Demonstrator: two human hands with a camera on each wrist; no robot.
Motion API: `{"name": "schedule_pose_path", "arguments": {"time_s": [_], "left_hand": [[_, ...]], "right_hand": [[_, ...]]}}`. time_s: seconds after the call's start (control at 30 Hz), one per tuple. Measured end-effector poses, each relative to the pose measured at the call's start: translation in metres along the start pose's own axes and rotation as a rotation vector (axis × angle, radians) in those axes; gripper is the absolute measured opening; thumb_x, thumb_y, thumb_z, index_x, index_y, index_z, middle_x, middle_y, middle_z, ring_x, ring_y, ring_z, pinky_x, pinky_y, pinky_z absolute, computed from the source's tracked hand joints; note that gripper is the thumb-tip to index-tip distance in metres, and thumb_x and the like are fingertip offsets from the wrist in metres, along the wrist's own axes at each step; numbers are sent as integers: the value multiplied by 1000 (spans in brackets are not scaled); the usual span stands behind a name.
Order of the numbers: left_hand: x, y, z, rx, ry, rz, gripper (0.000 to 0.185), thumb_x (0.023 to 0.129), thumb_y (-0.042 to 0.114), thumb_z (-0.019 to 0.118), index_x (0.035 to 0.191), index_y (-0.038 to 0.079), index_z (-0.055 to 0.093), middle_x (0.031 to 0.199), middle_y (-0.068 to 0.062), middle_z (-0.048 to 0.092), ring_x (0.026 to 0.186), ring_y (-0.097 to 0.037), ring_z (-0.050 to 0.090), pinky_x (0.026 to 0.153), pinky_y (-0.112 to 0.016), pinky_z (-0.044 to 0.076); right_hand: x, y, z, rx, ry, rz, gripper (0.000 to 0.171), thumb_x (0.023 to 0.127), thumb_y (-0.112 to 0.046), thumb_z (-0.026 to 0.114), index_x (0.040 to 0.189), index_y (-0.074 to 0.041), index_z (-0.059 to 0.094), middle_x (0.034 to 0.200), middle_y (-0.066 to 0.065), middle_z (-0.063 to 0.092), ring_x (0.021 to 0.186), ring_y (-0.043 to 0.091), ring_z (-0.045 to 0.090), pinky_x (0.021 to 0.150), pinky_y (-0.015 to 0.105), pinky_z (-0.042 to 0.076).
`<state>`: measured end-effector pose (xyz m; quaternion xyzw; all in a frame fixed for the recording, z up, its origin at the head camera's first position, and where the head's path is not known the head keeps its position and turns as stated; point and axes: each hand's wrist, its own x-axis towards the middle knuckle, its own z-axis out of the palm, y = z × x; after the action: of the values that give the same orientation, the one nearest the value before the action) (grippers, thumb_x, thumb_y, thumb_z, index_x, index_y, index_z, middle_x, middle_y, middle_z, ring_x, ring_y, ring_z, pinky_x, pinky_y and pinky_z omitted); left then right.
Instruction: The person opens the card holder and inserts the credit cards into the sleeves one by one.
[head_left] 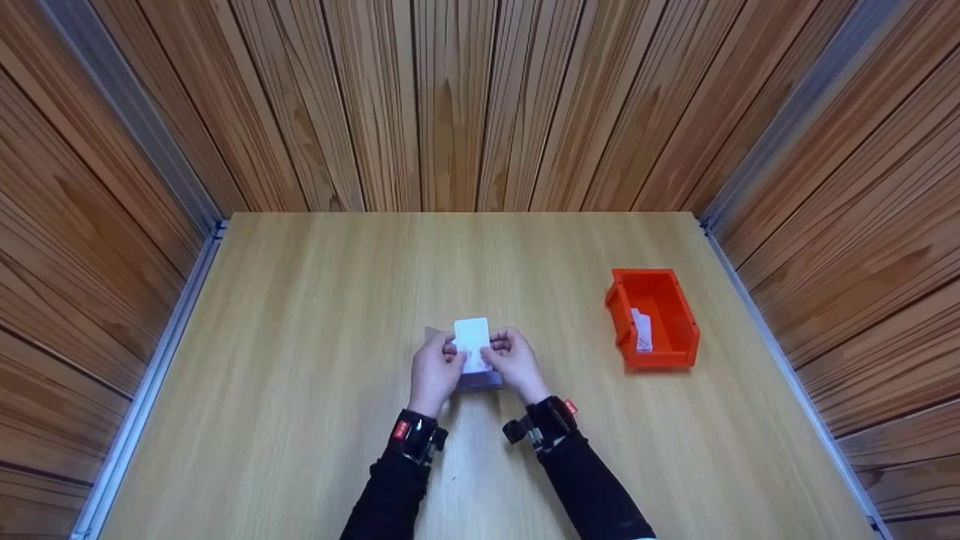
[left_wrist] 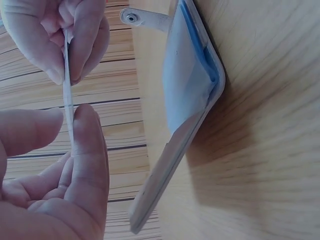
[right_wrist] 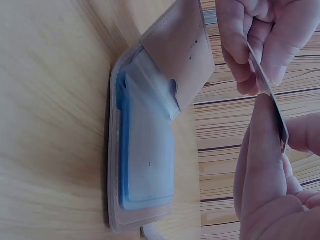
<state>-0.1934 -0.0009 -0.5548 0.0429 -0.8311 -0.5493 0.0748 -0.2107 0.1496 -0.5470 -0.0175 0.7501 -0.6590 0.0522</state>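
we are holding a white card [head_left: 472, 341] up between both hands over the middle of the wooden table [head_left: 300, 360], a little toward the near edge. our left hand [head_left: 433, 373] is pinching the card's left edge between thumb and fingers, and our right hand [head_left: 514, 362] is pinching its right edge the same way, so both hands are closed on the card. in the left wrist view we are seeing the card edge-on as a thin strip [left_wrist: 68, 95], with the left thumb and forefinger [left_wrist: 87, 150] gripping it below and the right hand's fingers [left_wrist: 80, 35] gripping it above. in the right wrist view the card [right_wrist: 267, 85] is again showing edge-on between the two hands. directly beneath the card a card wallet [head_left: 480, 379] is lying on the table, partly hidden by our hands in the head view; the wrist views are showing it [right_wrist: 145, 150] as a pale leather wallet lying open, with a clear plastic pocket and blue lining inside and a snap tab [left_wrist: 145, 19] sticking out at one end. off to our right, well apart from the hands, an orange bin [head_left: 667, 352] is sitting on the table with a small white item [head_left: 641, 330] lying in it. we are wearing black sleeves and dark wrist straps.
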Motion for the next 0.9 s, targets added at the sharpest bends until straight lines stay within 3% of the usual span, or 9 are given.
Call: {"name": "schedule_pose_path", "arguments": {"time_s": [0.2,0.57,0.73,0.9], "left_hand": [[0,0,0,-16,-9,-40,35,83,-1,74,116,-5,64,90,-8,65,86,-24,64,81,-38,53],[3,-3,-2,-53,12,-10,31,82,-4,73,112,-6,67,86,-5,64,83,-22,63,79,-37,52],[4,-6,-4,-48,22,-6,32,82,-4,73,114,-7,67,86,-7,65,83,-22,63,78,-38,52],[6,-8,-9,-40,37,-27,33,83,-4,72,115,-6,67,89,-8,65,86,-23,63,80,-40,52]], "right_hand": [[9,19,-1,-15,17,21,25,88,4,66,108,11,52,91,10,58,76,13,56,66,21,49],[9,20,-2,-45,5,-3,27,86,1,67,107,11,53,90,10,59,73,12,56,64,20,48],[9,23,-5,-62,9,-44,27,89,0,66,109,13,55,91,12,60,74,14,57,68,30,54],[10,24,-11,-194,56,-121,21,89,0,65,107,8,61,91,11,62,81,18,59,77,34,54]]}}
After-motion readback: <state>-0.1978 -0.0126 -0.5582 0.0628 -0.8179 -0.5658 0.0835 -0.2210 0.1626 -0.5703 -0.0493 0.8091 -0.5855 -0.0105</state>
